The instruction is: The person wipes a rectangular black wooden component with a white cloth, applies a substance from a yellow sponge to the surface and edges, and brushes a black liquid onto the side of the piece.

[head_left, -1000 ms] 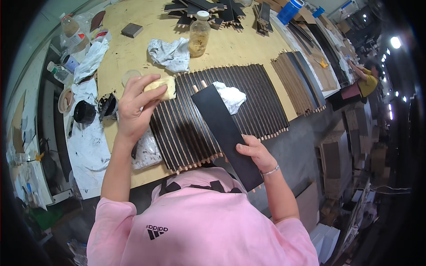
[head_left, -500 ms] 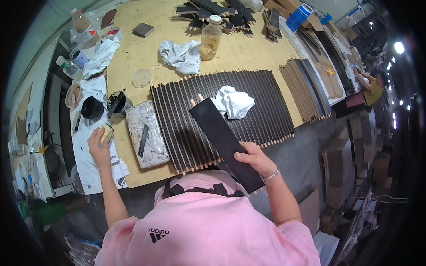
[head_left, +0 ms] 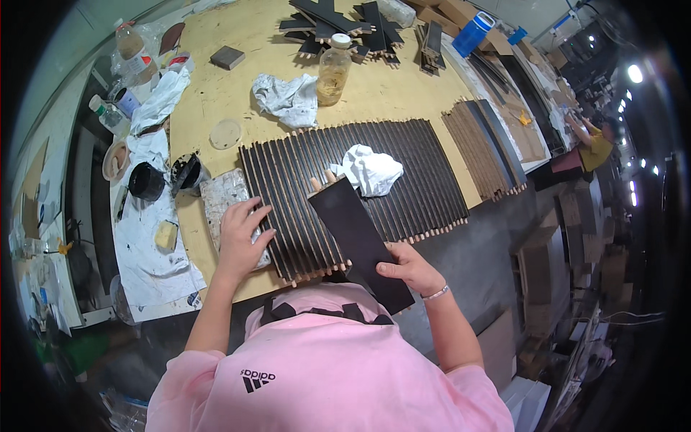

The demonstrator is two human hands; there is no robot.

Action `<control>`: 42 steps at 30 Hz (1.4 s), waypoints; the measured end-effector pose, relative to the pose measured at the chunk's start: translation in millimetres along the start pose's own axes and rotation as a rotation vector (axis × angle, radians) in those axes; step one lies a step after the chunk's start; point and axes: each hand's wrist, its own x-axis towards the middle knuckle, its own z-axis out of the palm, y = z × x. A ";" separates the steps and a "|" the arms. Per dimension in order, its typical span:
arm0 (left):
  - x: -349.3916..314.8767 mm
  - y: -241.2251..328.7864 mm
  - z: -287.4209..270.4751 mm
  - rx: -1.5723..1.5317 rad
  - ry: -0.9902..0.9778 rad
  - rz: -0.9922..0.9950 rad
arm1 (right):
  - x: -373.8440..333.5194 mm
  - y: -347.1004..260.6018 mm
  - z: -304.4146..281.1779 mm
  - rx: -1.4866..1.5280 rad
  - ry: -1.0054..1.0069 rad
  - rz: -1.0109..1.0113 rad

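One black board (head_left: 358,241) slants between left hand (head_left: 242,236) — half-open, empty — and right hand (head_left: 415,271), clasping its edge.

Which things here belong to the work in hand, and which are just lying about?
Apparently in use:
black pegged board, held in the right hand
row of black boards, by the left hand
yellow sponge

Apparently just lying about:
blue container
green-capped bottle
dark block

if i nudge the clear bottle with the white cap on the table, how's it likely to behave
The clear bottle stands upright and is taller than wide, so a push near its white cap would probably tip it. Its rounded body suggests it could then roll across the flat tabletop. A low push may just slide it.
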 end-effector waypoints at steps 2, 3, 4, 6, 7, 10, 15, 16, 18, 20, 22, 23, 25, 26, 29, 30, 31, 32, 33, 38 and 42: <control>-0.7 0.0 6.0 0.029 -0.043 0.025 | -6.8 1.7 -1.3 0.003 0.004 -0.026; -1.2 -2.4 7.0 0.031 -0.040 0.026 | -9.6 3.9 -2.9 0.005 0.011 -0.029; -0.5 -3.5 7.7 0.033 -0.037 0.028 | -11.8 7.3 -5.4 0.012 0.006 -0.036; 4.2 -0.3 7.0 0.022 -0.034 0.036 | -16.3 11.5 -8.4 0.020 0.007 -0.045; 6.2 1.4 7.2 0.025 -0.019 0.045 | -18.2 12.9 -9.1 0.033 0.009 -0.051; 12.4 10.7 7.4 -0.017 0.006 0.060 | -22.3 15.0 -10.4 0.052 0.011 -0.048; 20.6 33.5 4.9 -0.131 0.034 0.082 | -23.5 10.2 -8.1 0.081 0.003 -0.041; 24.2 32.7 4.4 -0.142 0.058 0.107 | -23.1 9.6 -6.7 0.098 0.023 -0.057; 29.7 24.0 2.1 -0.143 0.084 0.124 | -24.0 7.7 -4.8 0.120 0.032 -0.072; 35.1 14.0 3.1 -0.112 0.111 0.024 | -29.7 4.4 -6.3 0.118 0.101 -0.112; 43.1 18.2 5.4 -0.112 0.129 0.002 | -34.8 7.0 -10.9 0.107 0.133 -0.121; 47.0 21.3 6.7 -0.162 0.066 0.014 | -37.5 12.4 -16.9 0.068 0.168 -0.117; 54.2 28.1 12.0 -0.262 0.006 0.034 | -44.4 18.7 -23.4 0.032 0.177 -0.116; 57.4 28.8 14.6 -0.240 0.027 0.044 | -48.4 21.0 -21.8 0.039 0.267 -0.100; 56.3 20.9 11.5 -0.278 0.069 0.024 | -56.4 33.6 -14.3 0.054 0.394 -0.118; 52.8 13.7 5.2 -0.252 0.131 -0.012 | -57.8 36.9 -12.4 0.054 0.450 -0.152; 48.3 7.5 0.1 -0.230 0.188 -0.043 | -59.5 43.1 -11.8 0.040 0.478 -0.118; 42.2 -1.4 -6.8 -0.221 0.187 -0.049 | -59.0 46.7 -8.2 0.045 0.469 -0.114; 34.4 -13.5 -17.0 -0.105 0.258 -0.067 | -58.0 49.9 -3.6 0.093 0.513 -0.100; -12.3 -30.8 -38.2 0.135 0.237 -0.147 | -48.2 64.4 11.2 0.054 0.540 -0.055; -39.6 -18.6 -30.4 0.173 0.159 -0.147 | -39.1 78.7 31.9 0.008 0.493 -0.060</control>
